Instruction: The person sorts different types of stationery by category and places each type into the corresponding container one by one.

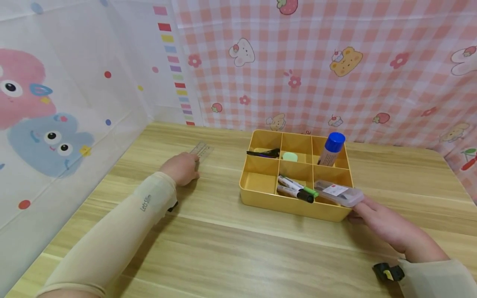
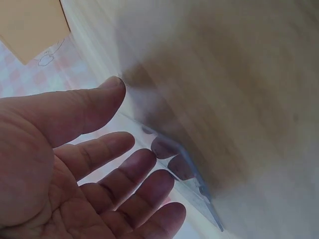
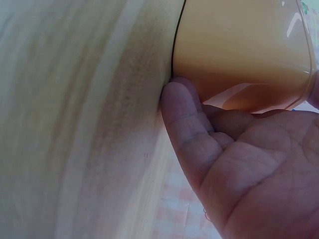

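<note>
A yellow compartment organizer (image 1: 294, 211) stands right of centre on the wooden table. My right hand (image 1: 387, 225) holds its near right corner; in the right wrist view, fingers (image 3: 182, 109) lie against the organizer's side (image 3: 239, 55), low by the tabletop. Just above that hand, a clear plastic case (image 1: 340, 193) leans out over the rim. At the left, my left hand (image 1: 180, 169) is over a transparent ruler (image 1: 202, 150) on the table. In the left wrist view its fingers are loosely extended, thumb apart, with fingertips (image 2: 162, 181) right at the ruler's edge.
Inside the organizer are two markers (image 1: 294, 186), a blue-capped glue stick (image 1: 331, 151), a pale green round item (image 1: 290, 156) and dark pens (image 1: 263, 153). A pink checked cloth (image 1: 298, 70) hangs behind the table, and a white printed cloth (image 1: 85, 124) at the left.
</note>
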The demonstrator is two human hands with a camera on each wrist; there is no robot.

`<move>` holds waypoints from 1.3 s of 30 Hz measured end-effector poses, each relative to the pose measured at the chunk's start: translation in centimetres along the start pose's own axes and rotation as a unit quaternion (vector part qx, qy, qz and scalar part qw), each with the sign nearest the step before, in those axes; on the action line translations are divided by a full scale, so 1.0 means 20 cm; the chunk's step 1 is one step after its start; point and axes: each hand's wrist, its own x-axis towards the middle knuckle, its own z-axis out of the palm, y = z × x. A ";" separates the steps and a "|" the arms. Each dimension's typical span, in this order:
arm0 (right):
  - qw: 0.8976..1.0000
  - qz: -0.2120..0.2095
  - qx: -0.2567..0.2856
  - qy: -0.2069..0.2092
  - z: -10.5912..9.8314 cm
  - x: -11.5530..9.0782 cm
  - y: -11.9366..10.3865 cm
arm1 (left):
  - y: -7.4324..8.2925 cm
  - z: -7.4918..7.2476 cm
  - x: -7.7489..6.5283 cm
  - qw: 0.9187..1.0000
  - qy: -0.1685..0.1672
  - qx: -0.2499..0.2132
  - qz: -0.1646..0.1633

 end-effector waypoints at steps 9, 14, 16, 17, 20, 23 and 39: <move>1.000 -0.010 0.006 0.001 0.00 0.00 0.01 | -0.04 0.00 0.01 0.999 0.021 -0.013 -0.026; 1.000 -0.013 0.008 -0.002 0.00 0.00 0.00 | -0.07 -0.01 0.01 0.999 0.014 -0.016 -0.029; 1.000 -0.014 0.011 -0.006 0.01 0.00 0.00 | -0.07 -0.01 0.01 0.999 0.010 -0.015 -0.032; 1.000 -0.015 0.012 -0.008 0.01 0.00 0.00 | -0.08 -0.01 0.01 0.999 0.009 -0.012 -0.033; 1.000 -0.014 0.013 -0.011 0.01 0.00 0.01 | -0.09 -0.02 0.01 0.999 0.001 -0.008 -0.037; 1.000 -0.007 0.008 -0.008 0.01 -0.01 0.00 | -0.09 -0.02 0.01 0.999 -0.006 -0.005 -0.038; 1.000 0.000 0.001 -0.001 0.00 -0.01 0.00 | -0.11 -0.01 0.02 0.999 0.002 -0.009 -0.031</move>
